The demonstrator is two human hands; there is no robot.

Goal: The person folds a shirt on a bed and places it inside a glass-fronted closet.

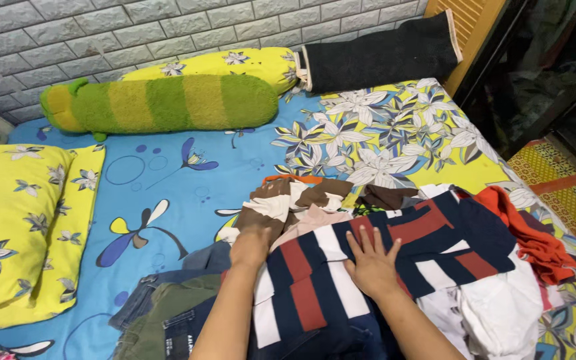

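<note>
Hands on a striped shirt (341, 267)
Right hand (372, 261) lay flat, fingers spread, holding nothing; left hand (251, 245) half buried in the soft pile, grip unclear.

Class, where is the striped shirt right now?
In the head view, the striped shirt lies low and right of centre on the clothes pile, under the right hand, beside the orange garment.

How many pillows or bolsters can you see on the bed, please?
3: a yellow floral pillow at the left edge, a green striped bolster along the wall, and a second yellow floral pillow behind it. Others may be hidden beyond the frame.
</note>
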